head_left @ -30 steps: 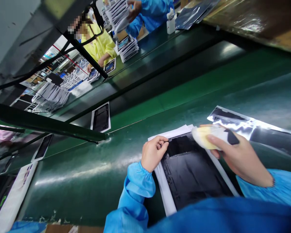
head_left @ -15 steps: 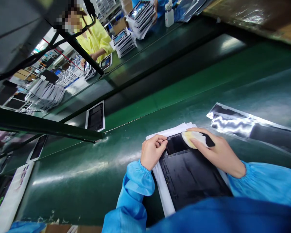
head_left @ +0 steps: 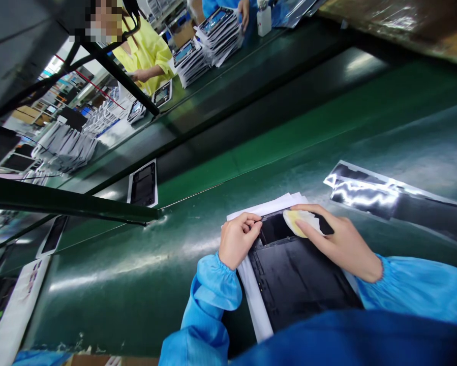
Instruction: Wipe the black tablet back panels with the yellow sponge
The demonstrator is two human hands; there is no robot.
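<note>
A black tablet casing (head_left: 304, 279) lies on white paper sheets (head_left: 259, 315) on the green bench right in front of me. At its upper left corner my left hand (head_left: 238, 239) is closed, thumb and fingertips pinching the edge. My right hand (head_left: 340, 241) grips a folded yellow-and-white pad (head_left: 302, 222), pressed against the upper part of the casing. Below the pad's left side shows a dark, glossy rectangular recess. The casing's lower end is hidden by my blue clothing.
Clear film with dark strips (head_left: 381, 198) lies to the right. Another black casing on paper (head_left: 143, 184) rests beyond a green metal bar (head_left: 60, 201). Across the line, a person in yellow (head_left: 146, 61) works near paper-interleaved stacks (head_left: 218, 35) and a white bottle (head_left: 264, 20).
My view has shifted slightly. Both hands keep nearly the same places, the pad still at the casing's upper part. The person in yellow has moved their hands up from the items before them.
</note>
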